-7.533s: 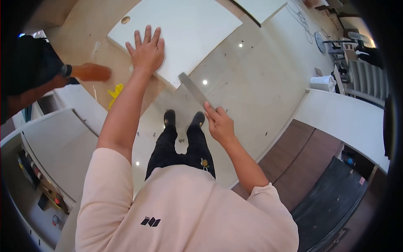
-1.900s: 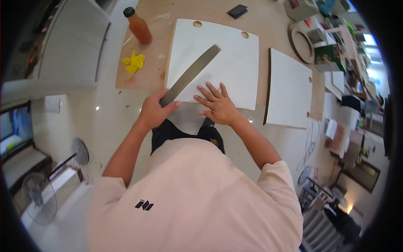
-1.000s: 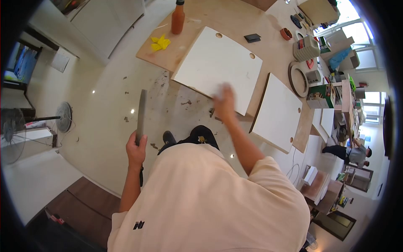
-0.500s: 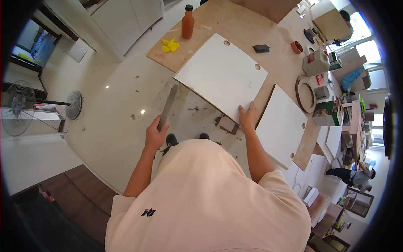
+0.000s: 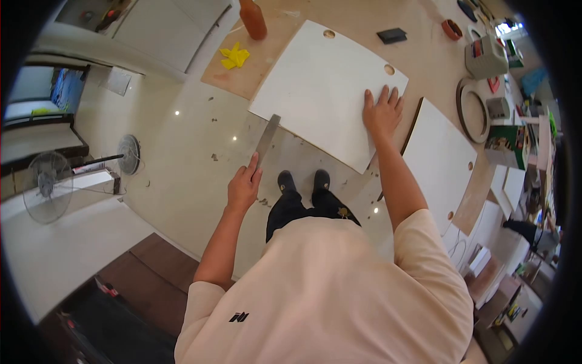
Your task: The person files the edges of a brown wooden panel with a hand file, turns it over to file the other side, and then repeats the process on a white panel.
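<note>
My left hand [image 5: 244, 184] is closed around the lower end of a long flat grey file [image 5: 268, 141]. The file's far end overlaps the near edge of a white panel [image 5: 324, 91] close to its left corner; whether it touches is hard to tell. My right hand [image 5: 383, 113] lies flat on the panel's right side with fingers spread, holding nothing. The panel has two round holes along its far side and rests on the wooden table [image 5: 357, 17], its near edge overhanging the floor.
A second white panel [image 5: 439, 158] with round holes lies to the right. On the table are a yellow crumpled cloth [image 5: 234, 56], an orange bottle [image 5: 253, 21], a dark block [image 5: 392, 36], a plastic jug [image 5: 487, 57] and a ring [image 5: 473, 112]. Fans [image 5: 48, 185] stand at left. Scraps litter the floor.
My right hand has moved from the panel's near right corner to lie flat farther up its face. The file has come to the panel's near edge. The view has tilted downward.
</note>
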Motion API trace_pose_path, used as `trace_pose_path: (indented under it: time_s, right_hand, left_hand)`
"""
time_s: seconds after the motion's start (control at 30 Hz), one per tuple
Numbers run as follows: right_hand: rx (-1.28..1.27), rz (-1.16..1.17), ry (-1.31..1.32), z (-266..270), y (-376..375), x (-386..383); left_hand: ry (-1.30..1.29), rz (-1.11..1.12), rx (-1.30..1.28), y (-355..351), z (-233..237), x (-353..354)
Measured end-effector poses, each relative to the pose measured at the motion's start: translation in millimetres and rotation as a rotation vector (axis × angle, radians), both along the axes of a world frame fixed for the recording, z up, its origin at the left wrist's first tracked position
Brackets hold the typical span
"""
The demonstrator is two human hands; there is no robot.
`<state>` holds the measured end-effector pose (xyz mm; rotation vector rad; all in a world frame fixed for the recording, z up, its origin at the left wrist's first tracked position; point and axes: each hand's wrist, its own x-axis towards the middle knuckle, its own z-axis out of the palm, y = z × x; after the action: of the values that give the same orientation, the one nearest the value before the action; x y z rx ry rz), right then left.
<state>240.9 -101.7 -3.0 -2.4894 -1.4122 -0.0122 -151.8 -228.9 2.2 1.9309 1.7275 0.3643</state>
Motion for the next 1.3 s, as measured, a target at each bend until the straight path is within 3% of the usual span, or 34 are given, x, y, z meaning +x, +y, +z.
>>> trace_pose_path:
  time_s: [0.2, 0.3, 0.4, 0.5, 0.73, 0.87, 1.03, 1.23, 1.3]
  right_hand:
    - [-0.023, 0.059, -0.121, -21.6, 5.0, 11.3]
    - [-0.016, -0.01, -0.022, -6.2, 4.2, 5.8]
    - [0.194, -0.315, 0.164, -19.8, 8.4, 15.9]
    - [0.046, -0.248, 0.124, -13.0, 9.2, 12.4]
    - [0.066, -0.223, 0.107, -11.6, 8.6, 14.0]
    - [0.095, -0.207, 0.1, -13.5, 7.6, 13.1]
    - [0.064, -0.209, 0.081, -16.5, 4.7, 13.7]
    - [0.032, -0.227, 0.093, -15.3, 2.3, 12.4]
    - [0.023, -0.232, 0.089, -13.9, 7.6, 13.1]
  left_hand:
    - [0.006, -0.157, 0.088, 64.8, -4.9, 52.0]
    - [0.029, -0.225, 0.109, 75.0, 2.8, 57.5]
    - [0.054, -0.148, 0.118, 51.0, 4.8, 23.6]
    - [0.078, -0.126, 0.094, 33.9, 0.9, -7.9]
    - [0.042, -0.178, 0.159, 66.8, -5.5, 29.8]
    - [0.043, -0.116, 0.03, 49.3, -2.3, 3.0]
    - [0.03, -0.218, 0.077, 79.5, 4.6, 58.9]
    - [0.02, -0.102, 0.181, 38.5, -8.2, -5.0]
    - [0.071, -0.143, 0.088, 15.0, -3.1, -14.5]
